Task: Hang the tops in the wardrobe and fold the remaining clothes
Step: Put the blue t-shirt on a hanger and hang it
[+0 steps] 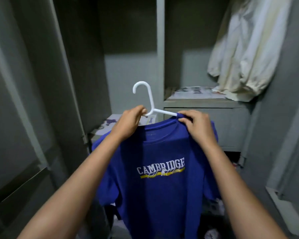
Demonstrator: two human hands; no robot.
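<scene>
While hands point(164, 125) grip hanger point(149, 102), blue T-shirt point(155, 187) draped

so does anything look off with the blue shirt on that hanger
The blue T-shirt sits unevenly on the white hanger. The hanger's right arm is bare near the neck, where the right hand pinches the collar, and the left hand grips the hanger's other arm. Its hook is not on any rail yet.

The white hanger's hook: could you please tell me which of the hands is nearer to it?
Left. The left hand grips the hanger just below the hook; the right hand pinches the blue shirt collar farther along the arm.
</scene>
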